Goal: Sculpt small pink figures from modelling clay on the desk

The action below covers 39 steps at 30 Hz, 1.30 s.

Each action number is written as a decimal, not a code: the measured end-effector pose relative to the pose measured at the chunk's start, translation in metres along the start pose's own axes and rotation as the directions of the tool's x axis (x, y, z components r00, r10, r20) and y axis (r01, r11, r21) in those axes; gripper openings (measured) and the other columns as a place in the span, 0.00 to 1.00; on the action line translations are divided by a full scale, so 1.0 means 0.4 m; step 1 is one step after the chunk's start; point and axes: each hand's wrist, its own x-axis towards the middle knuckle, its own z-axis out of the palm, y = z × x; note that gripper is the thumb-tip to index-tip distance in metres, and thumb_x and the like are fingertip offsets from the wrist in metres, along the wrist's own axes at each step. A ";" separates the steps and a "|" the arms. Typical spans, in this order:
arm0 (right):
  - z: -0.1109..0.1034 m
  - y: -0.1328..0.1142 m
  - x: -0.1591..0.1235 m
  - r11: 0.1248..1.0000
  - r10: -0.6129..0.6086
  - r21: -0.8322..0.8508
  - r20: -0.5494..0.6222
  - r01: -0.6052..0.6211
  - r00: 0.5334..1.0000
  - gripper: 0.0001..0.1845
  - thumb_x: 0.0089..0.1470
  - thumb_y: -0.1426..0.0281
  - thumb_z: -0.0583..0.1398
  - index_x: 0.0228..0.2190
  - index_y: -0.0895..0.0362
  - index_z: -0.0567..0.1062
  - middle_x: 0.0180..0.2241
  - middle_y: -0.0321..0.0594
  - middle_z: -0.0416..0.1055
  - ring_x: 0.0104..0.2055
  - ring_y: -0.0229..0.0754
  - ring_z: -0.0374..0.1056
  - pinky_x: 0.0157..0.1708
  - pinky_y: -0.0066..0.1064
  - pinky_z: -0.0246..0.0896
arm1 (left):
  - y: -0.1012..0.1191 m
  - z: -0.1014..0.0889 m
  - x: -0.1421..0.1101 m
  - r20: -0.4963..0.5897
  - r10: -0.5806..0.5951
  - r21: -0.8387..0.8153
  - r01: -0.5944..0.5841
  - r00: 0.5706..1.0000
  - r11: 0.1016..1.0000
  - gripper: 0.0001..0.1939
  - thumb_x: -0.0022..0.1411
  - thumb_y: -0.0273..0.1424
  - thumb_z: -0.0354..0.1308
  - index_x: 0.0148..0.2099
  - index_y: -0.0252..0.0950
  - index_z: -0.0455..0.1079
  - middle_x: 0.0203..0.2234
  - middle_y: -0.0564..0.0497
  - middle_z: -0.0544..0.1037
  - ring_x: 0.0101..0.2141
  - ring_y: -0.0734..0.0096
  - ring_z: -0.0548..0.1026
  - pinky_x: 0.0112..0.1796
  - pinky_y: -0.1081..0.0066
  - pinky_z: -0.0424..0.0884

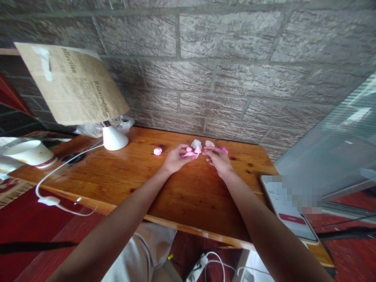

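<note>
My left hand (175, 159) is closed around a small pink piece of what looks like modelling clay (189, 154), held just above the table. A rounded bit and a pointed bit stick up from it. My right hand (219, 158) is a little to its right, apart from the piece, with its fingers bent and drawn together; whatever they pinch is too small to make out. Behind the hands lie a white lump (196, 143) and a pale pink lump (209, 143). A bright pink lump (224, 150) shows partly behind my right hand. Left of my left hand sits a light pink ball (158, 151).
A lamp (114, 138) with a paper shade stands at the table's left, its white cord hanging over the front edge. Beside it are black scissors (75, 158) and a paper cup (32, 153). A tablet (289, 211) lies at the right edge. A brick wall rises behind.
</note>
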 end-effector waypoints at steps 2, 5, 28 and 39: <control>0.000 0.002 0.001 1.000 -0.009 -0.002 0.002 0.009 1.000 0.07 0.49 0.68 0.66 0.33 0.56 0.80 0.27 0.38 0.80 0.20 0.31 0.67 0.17 0.20 0.53 | -0.001 -0.002 0.000 -0.006 -0.006 0.029 0.006 1.000 1.000 0.29 0.45 0.38 0.74 0.48 0.37 0.70 0.37 0.46 0.85 0.41 0.58 0.82 0.43 0.64 0.74; 0.000 0.001 0.001 1.000 -0.009 0.000 -0.001 0.009 1.000 0.06 0.50 0.68 0.66 0.32 0.56 0.80 0.27 0.37 0.80 0.20 0.31 0.67 0.17 0.20 0.53 | -0.005 -0.004 0.001 -0.019 -0.006 0.031 0.007 1.000 1.000 0.29 0.46 0.38 0.74 0.49 0.37 0.71 0.38 0.45 0.85 0.41 0.58 0.82 0.43 0.64 0.74; -0.003 0.028 0.020 0.988 -0.112 -0.101 0.029 0.114 0.993 0.10 0.52 0.64 0.64 0.36 0.54 0.80 0.37 0.38 0.80 0.24 0.33 0.69 0.22 0.25 0.61 | -0.020 -0.015 0.006 0.110 0.073 -0.026 -0.071 0.991 0.997 0.22 0.46 0.41 0.74 0.40 0.33 0.75 0.36 0.46 0.83 0.38 0.63 0.81 0.47 0.61 0.74; -0.002 0.034 0.022 0.985 -0.163 -0.029 0.125 0.168 0.979 0.12 0.44 0.64 0.68 0.33 0.54 0.79 0.26 0.34 0.76 0.25 0.37 0.69 0.28 0.31 0.65 | -0.005 -0.013 -0.002 0.188 0.141 0.005 -0.145 0.972 0.989 0.19 0.51 0.40 0.72 0.40 0.33 0.76 0.34 0.46 0.82 0.36 0.67 0.79 0.42 0.66 0.73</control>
